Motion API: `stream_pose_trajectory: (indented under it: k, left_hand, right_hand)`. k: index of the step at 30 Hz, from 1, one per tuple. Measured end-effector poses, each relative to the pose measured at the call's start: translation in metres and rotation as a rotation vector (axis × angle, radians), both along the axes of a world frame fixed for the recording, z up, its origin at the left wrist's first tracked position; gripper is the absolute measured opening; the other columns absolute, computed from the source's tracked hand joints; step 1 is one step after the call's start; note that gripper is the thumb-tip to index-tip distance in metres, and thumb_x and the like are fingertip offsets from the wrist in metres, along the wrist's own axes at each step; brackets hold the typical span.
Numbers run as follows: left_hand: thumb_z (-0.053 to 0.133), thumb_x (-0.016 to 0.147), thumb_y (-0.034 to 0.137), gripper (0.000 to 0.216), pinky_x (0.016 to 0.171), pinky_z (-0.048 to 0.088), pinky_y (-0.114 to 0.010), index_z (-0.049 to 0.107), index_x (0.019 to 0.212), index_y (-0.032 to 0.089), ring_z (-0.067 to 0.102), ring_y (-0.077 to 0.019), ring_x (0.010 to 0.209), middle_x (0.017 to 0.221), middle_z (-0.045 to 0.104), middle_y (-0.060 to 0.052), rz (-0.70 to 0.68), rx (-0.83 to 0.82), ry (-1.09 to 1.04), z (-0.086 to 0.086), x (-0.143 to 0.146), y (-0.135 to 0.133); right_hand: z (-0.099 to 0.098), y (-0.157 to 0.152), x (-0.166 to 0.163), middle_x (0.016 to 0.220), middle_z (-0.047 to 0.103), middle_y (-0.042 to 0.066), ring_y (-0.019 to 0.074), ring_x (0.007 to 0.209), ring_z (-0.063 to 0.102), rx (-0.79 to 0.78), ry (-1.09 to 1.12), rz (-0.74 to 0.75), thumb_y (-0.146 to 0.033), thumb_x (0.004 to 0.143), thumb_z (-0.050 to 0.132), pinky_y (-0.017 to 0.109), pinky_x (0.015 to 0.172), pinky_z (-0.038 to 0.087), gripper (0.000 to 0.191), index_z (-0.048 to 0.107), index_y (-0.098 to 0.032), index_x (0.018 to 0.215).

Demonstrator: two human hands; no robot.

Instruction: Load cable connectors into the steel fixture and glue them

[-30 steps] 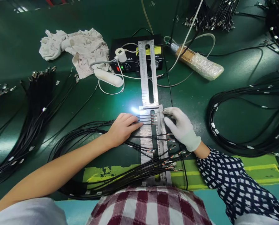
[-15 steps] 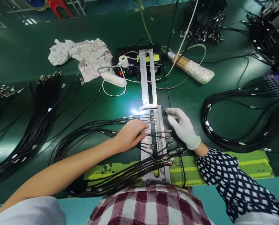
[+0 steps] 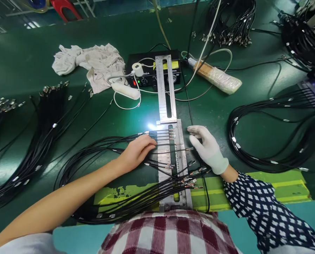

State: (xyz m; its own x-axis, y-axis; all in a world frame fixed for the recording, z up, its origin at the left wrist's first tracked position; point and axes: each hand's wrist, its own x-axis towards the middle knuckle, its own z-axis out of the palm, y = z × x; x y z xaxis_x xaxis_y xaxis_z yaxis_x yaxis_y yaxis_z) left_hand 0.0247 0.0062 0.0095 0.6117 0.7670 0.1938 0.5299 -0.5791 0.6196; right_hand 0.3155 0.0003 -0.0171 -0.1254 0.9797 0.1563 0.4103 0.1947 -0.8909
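Note:
My bare left hand (image 3: 137,151) is at the left edge of a slotted metal fixture (image 3: 165,155), its thumb and fingers pinched on a thin black cable (image 3: 164,144). From the fingertips that cable crosses the plate towards the slot. Just above it, several black cables lie side by side with their metal tips over the slot. One more cable (image 3: 173,151) reaches past the fixture's right edge. My right hand (image 3: 206,146), in a white glove, hovers right of the fixture, thumb and fingers apart, holding nothing. Below, a bundle of black cables (image 3: 147,194) lies across the fixture's near end.
Behind the fixture stands a black control box (image 3: 149,79), beside a white lamp (image 3: 125,91) and crumpled white cloth (image 3: 104,65). A wrapped wooden-handled tool (image 3: 215,76) lies right of it. Coiled cables (image 3: 234,141) sit right; more bundles (image 3: 45,116) lie left.
My left hand has moved left, off the plate to its edge, drawing a cable's tip back from the right side towards the slot. My right hand has barely shifted.

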Motion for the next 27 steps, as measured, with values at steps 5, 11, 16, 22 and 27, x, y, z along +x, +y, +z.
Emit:
stream_pose_trajectory:
  k: [5, 11, 16, 22, 27]
  left_hand:
    - [0.046, 0.101, 0.014, 0.020, 0.077, 0.050, -0.026, 0.063, 0.113, 0.016, 0.060, -0.0150, 0.082, 0.089, 0.064, -0.004, -0.076, 0.115, 0.078, 0.002, -0.013, 0.004]
    - [0.035, 0.098, 0.006, 0.040, 0.073, 0.050, -0.026, 0.065, 0.122, 0.015, 0.059, -0.0165, 0.079, 0.090, 0.064, -0.006, -0.143, 0.156, 0.268, 0.010, -0.020, 0.012]
    - [0.030, 0.096, 0.005, 0.047, 0.074, 0.050, -0.028, 0.065, 0.125, 0.016, 0.059, -0.0181, 0.082, 0.092, 0.064, -0.007, -0.169, 0.105, 0.355, 0.016, -0.021, 0.014]
    - [0.033, 0.093, 0.005, 0.048, 0.077, 0.049, -0.028, 0.065, 0.126, 0.020, 0.059, -0.0183, 0.086, 0.094, 0.063, -0.006, -0.165, 0.032, 0.342, 0.022, -0.022, 0.016]
    - [0.030, 0.093, 0.006, 0.048, 0.077, 0.049, -0.028, 0.064, 0.126, 0.018, 0.058, -0.0184, 0.087, 0.096, 0.063, -0.006, -0.186, 0.036, 0.377, 0.023, -0.022, 0.018]
  right_hand:
    - [0.000, 0.000, 0.000, 0.118, 0.065, 0.006, 0.0228, 0.110, 0.062, 0.010, -0.037, 0.012, -0.023, 0.096, 0.053, 0.042, 0.094, 0.054, 0.021, 0.064, -0.025, 0.114]
    - [0.001, 0.001, 0.000, 0.119, 0.065, 0.007, 0.0233, 0.111, 0.062, 0.019, -0.052, 0.011, -0.023, 0.096, 0.053, 0.042, 0.093, 0.054, 0.020, 0.064, -0.024, 0.112]
    - [0.002, 0.000, 0.000, 0.118, 0.066, 0.007, 0.0239, 0.111, 0.062, 0.021, -0.050, 0.009, -0.024, 0.096, 0.053, 0.044, 0.094, 0.054, 0.019, 0.065, -0.025, 0.111]
    - [0.001, 0.001, 0.000, 0.120, 0.066, 0.007, 0.0247, 0.114, 0.062, 0.021, -0.051, 0.014, -0.024, 0.096, 0.054, 0.046, 0.098, 0.054, 0.019, 0.065, -0.025, 0.112]
    - [0.003, 0.000, -0.001, 0.120, 0.065, 0.006, 0.0245, 0.114, 0.062, 0.016, -0.050, 0.012, -0.022, 0.096, 0.055, 0.046, 0.101, 0.053, 0.019, 0.065, -0.025, 0.112]
